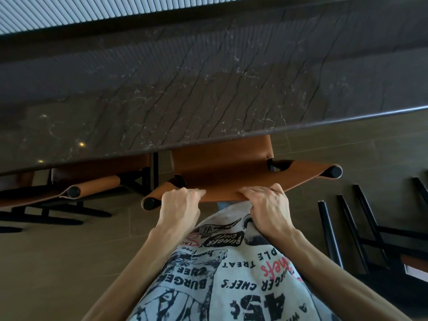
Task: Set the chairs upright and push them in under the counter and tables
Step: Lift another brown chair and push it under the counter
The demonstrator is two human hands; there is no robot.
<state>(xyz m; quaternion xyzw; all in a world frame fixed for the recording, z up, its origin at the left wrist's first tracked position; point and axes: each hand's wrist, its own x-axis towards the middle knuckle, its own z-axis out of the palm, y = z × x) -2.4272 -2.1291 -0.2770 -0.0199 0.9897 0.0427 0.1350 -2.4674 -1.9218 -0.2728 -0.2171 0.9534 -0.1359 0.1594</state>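
While both hands held the top of its tan leather backrest, the upright chair (222, 181) stood right at the dark marble counter (185, 89), with its seat already tucked beneath the overhanging edge. The left hand (180, 202) had its fingers curled over the upper rim of the backrest, just beside the black rounded end of the frame on that side. The right hand (266, 200) matched it, fingers curled down over the same leather rim, a little way along toward the other black end cap. The two hands sat near each other, both on the middle stretch of the backrest.

Off to the left, a second chair (97, 186) of the same tan leather and black frame was upright too, its seat under the counter. Over on the right, a toppled chair (328, 232) lay on the tiled floor (58, 262), thin black legs sticking out, well apart from the counter. A printed grey shirt (231, 286) filled the bottom of the view between the forearms.
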